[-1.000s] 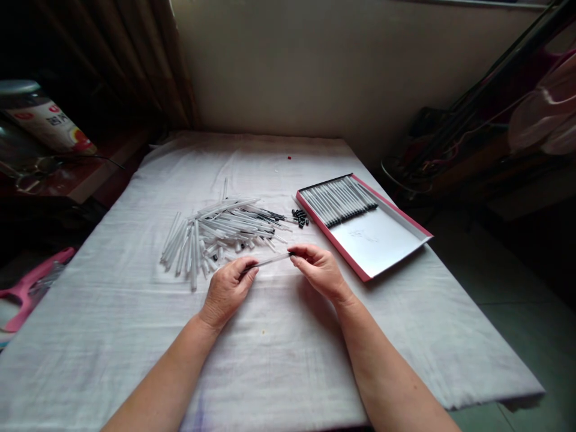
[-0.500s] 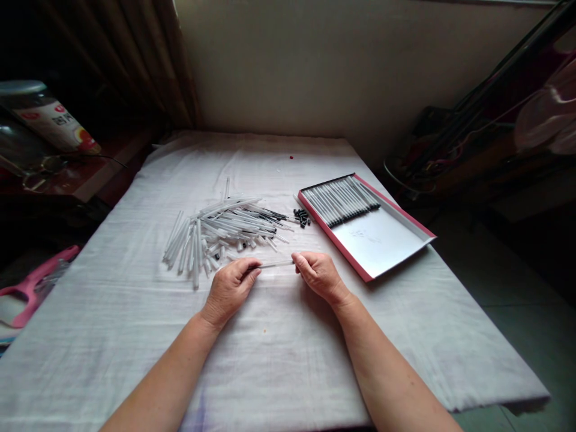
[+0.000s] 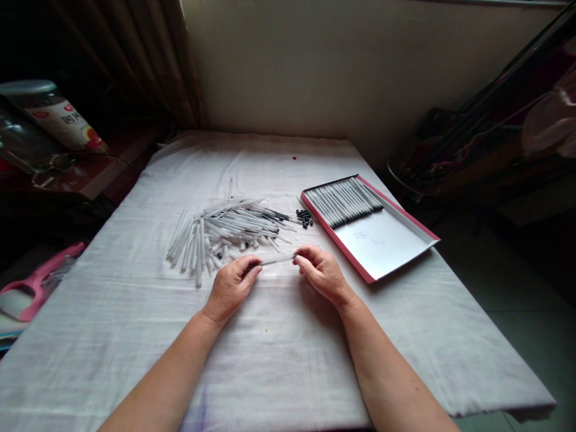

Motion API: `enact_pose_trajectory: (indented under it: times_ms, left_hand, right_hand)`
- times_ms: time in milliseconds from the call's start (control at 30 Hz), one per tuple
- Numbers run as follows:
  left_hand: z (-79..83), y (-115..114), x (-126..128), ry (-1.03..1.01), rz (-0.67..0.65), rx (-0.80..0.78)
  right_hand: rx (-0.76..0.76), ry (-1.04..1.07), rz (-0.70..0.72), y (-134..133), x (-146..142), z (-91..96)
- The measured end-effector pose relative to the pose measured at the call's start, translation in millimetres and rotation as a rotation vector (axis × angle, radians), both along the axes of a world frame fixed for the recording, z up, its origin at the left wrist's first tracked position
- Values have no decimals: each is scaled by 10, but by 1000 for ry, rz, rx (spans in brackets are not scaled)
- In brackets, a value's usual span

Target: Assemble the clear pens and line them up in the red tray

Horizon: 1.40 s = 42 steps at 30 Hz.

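My left hand (image 3: 231, 287) and my right hand (image 3: 321, 273) both pinch the ends of one clear pen barrel (image 3: 275, 261), held level just above the white cloth (image 3: 279, 336). Behind my left hand lies a loose pile of clear pen barrels and refills (image 3: 225, 231). Small black caps (image 3: 305, 217) sit in a heap between that pile and a red-edged shallow box (image 3: 396, 243). A row of finished pens (image 3: 344, 201) lines the far end of the box.
A pink-handled tool (image 3: 33, 288) lies off the table's left side. A large jar with a red label (image 3: 47, 120) stands on a dark shelf at far left. Cluttered dark objects fill the floor at right. The wall runs behind the table.
Both hands still hold the same pen barrel; the right hand has closed slightly toward the left along it. The view has shifted a little to the left.
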<state>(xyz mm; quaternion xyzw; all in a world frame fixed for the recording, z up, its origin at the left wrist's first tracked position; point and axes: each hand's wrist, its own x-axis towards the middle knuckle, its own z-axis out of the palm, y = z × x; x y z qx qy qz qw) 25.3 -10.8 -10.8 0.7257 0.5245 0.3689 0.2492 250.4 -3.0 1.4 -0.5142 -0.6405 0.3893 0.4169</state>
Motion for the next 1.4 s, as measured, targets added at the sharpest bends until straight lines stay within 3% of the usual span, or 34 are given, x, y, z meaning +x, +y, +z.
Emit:
enact_pose_trajectory:
  times_ms: [200, 600, 900, 1100, 1400]
  left_hand:
    - [-15, 0, -8, 19, -36, 25]
    - [3, -6, 0, 13, -15, 17]
    - [-5, -7, -6, 13, -29, 16]
    - [12, -4, -3, 25, -23, 22]
    - [-4, -6, -7, 22, -33, 25]
  right_hand:
    - [64, -196, -14, -9, -8, 5]
    - [10, 33, 39, -7, 29, -66]
    - [7, -70, 38, 4, 28, -45]
    - [-47, 118, 49, 15, 49, -66]
    - [-2, -82, 37, 15, 57, -51]
